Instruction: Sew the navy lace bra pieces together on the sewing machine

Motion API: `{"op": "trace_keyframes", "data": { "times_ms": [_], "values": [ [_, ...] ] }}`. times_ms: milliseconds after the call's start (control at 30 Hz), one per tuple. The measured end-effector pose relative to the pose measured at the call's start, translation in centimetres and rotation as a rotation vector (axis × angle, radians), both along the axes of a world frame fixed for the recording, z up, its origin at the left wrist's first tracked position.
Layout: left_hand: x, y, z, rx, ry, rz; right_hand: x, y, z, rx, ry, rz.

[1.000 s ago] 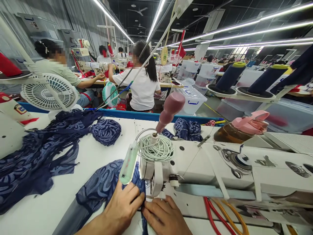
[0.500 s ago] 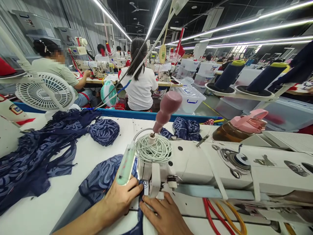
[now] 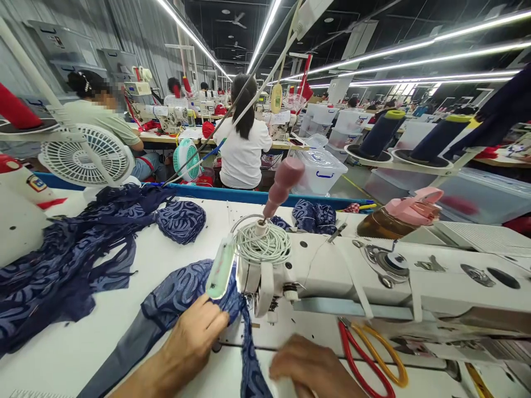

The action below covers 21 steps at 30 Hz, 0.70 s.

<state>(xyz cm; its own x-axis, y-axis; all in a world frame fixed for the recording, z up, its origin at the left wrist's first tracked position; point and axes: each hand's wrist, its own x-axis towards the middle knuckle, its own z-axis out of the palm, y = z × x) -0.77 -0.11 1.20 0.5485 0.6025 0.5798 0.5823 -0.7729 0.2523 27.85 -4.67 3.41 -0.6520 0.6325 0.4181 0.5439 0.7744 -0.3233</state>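
Navy patterned fabric (image 3: 178,290) lies on the white table to the left of the sewing machine (image 3: 327,265). A narrow strip of it (image 3: 251,348) runs from the needle area toward me. My left hand (image 3: 193,331) is closed at the fabric's edge, just left of the presser foot, its fingertips partly hidden. A pale green lamp (image 3: 220,271) glows above that hand. My right hand (image 3: 311,362), blurred by motion, is right of the strip and apart from it. Its fingers look bent over a pale object that I cannot make out.
Scissors with red and yellow handles (image 3: 384,365) lie right of my right hand. A heap of navy fabric (image 3: 70,254) covers the table's left. A pink-lidded bottle (image 3: 398,213) and thread cones (image 3: 384,132) stand beyond the machine. People sit at machines ahead.
My right hand has left the fabric at the presser foot and moved right and toward me. My left hand has shifted slightly down, with its fingers more curled. The strip now shows beside the needle.
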Motion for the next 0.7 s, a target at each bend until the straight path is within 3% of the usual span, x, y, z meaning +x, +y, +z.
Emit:
{"op": "trace_keyframes", "data": {
  "times_ms": [100,200,333,700],
  "values": [
    [0.8,0.8,0.3,-0.078,-0.027,0.04,-2.4,1.1,0.4,0.058,-0.072,-0.059],
    [1.3,0.8,0.8,-0.075,0.006,0.047,-4.5,1.7,-2.0,0.204,-0.085,-0.034],
    [1.9,0.2,0.9,0.127,0.077,-0.04,-5.5,1.3,-4.7,0.356,-0.049,-0.089],
    [2.1,0.0,0.4,0.13,0.063,-0.095,-6.1,1.4,-5.0,0.44,0.075,-0.095]
  ]
}}
